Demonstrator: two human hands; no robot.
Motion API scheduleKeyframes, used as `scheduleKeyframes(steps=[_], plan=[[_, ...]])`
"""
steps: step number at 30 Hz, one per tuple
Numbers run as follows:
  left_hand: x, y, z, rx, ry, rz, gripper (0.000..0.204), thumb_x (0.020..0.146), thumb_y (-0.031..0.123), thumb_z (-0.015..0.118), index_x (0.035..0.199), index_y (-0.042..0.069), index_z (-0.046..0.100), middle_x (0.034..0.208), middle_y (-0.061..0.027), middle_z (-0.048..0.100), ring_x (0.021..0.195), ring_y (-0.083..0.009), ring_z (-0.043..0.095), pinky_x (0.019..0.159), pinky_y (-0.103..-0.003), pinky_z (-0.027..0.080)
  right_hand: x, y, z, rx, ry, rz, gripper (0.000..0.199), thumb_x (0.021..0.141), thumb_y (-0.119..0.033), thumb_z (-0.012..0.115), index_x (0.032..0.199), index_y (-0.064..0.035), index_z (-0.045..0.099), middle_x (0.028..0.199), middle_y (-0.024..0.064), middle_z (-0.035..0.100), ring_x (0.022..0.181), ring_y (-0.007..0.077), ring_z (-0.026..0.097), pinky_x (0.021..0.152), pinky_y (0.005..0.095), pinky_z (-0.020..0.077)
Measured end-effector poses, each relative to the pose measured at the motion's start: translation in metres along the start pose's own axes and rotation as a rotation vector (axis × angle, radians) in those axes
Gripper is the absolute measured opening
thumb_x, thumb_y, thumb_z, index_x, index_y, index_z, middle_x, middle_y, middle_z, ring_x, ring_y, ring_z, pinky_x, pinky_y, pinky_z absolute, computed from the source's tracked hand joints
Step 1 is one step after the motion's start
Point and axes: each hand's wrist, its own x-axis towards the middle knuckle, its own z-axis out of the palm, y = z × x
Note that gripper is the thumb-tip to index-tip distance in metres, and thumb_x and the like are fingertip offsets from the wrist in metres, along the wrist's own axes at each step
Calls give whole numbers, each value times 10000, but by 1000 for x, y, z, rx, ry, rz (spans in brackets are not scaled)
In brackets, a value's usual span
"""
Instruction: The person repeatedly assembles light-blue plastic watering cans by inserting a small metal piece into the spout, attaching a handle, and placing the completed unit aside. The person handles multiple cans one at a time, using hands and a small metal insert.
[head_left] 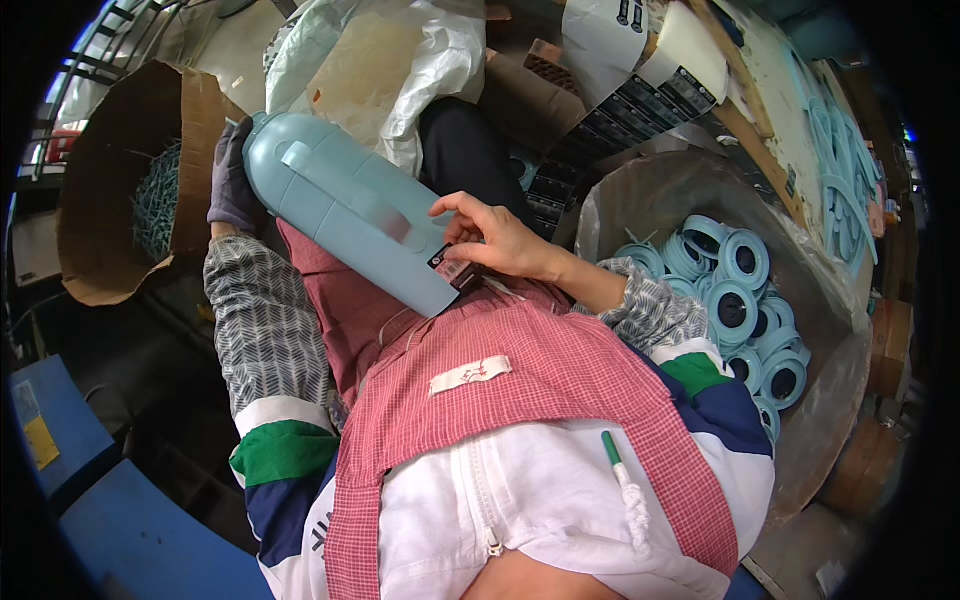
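Across my lap lies a light blue plastic jug [340,200] with a long raised handle along its side, tilted with its flat base toward my body. My left hand [237,180], in a dark grey-purple glove, grips its neck end at the far left. Near the base sits a small black and reddish label [452,266]. My bare right hand [495,238] is over that end, fingers curled, with the thumb on the label. The palm hides part of the label, so how much of it lies flat cannot be told.
On the left stands a cardboard box [90,200] of thin blue-green scraps. A white plastic bag [440,60] is ahead. To the right, a large plastic-lined container [620,200] holds several light blue rings [732,310]. Black label sheets [640,115] hang beside a worktable [800,150].
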Motion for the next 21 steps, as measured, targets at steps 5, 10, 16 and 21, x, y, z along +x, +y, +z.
scheduleKeyframes(steps=[5,10,16,21], plan=[[-7,5,-1,-33,-42,-66,322,939,245,557,1136,-5,602,1020,-120,659,907,-190,637,782,-300,524,9,-6,3,-139,-20,-19,463,807,-60,674,1220,-60,467,850,84,642,802,189,644,749,292,499],[-7,13,-16,882,-227,683,305,949,239,540,1109,-12,607,957,-96,662,887,-171,630,771,-285,511,4,4,16,-410,79,-109,413,786,-163,719,1115,-69,487,822,93,597,773,246,639,720,325,508],[-92,76,-10,683,-86,485,276,968,217,505,1001,-34,615,864,-19,608,777,-79,523,699,-230,430,40,32,-36,-868,339,-253,224,765,-207,695,866,-81,540,847,88,532,786,305,578,721,390,482],[-138,102,-41,961,-73,480,291,964,241,535,1012,-30,631,910,-61,629,834,-121,549,739,-273,445,175,39,-56,-801,287,-391,113,810,-169,616,851,-64,631,839,122,656,833,316,632,737,414,497]])
